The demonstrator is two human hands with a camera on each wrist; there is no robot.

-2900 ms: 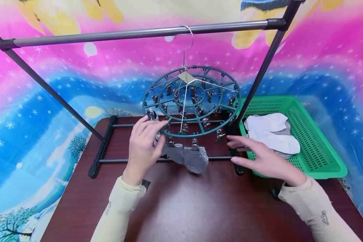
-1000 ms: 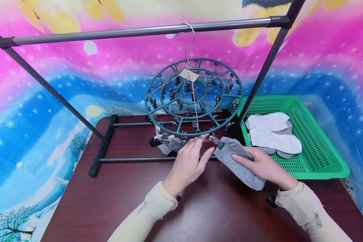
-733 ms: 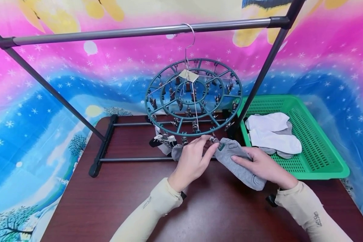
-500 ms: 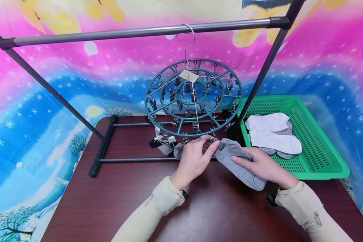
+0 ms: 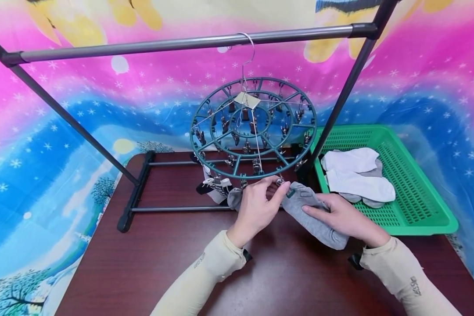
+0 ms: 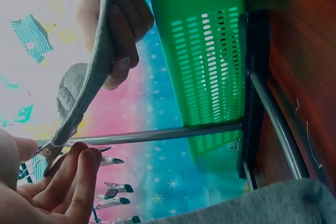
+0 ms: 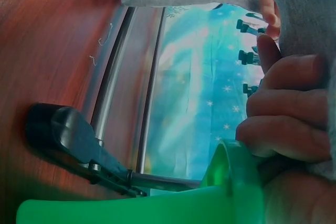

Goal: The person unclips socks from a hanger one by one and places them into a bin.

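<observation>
Sock of plain grey knit cloth [image 5: 317,224] lies in my right hand [image 5: 345,215], my thumb on its upper face and the other fingers curled behind it in a pinch. It slants above the dark red-brown wooden table [image 5: 296,285], one end toward eleven o'clock, the other toward five.

Taking that sock as the dial's centre in the head view, my left hand [image 5: 256,208] is just past nine o'clock, thumb and fingertips bent together on a small metal clip [image 6: 51,154]. The clip's green tip meets the sock's upper end; whether it has bitten into the cloth, I can't tell.

The round dark-green clip hanger [image 5: 303,126] is at eleven o'clock, hooked on the grey metal top bar of the rack [image 5: 162,45]. The clip in my fingers is near the hanger's own five o'clock. Between nine and ten, past my left hand, a patterned black-and-white sock [image 5: 215,192] hangs below the hanger, another grey sock [image 5: 234,199] beside it.

At two o'clock is the green perforated plastic basket [image 5: 426,197], where white socks [image 5: 361,186] lie on grey ones.
</observation>
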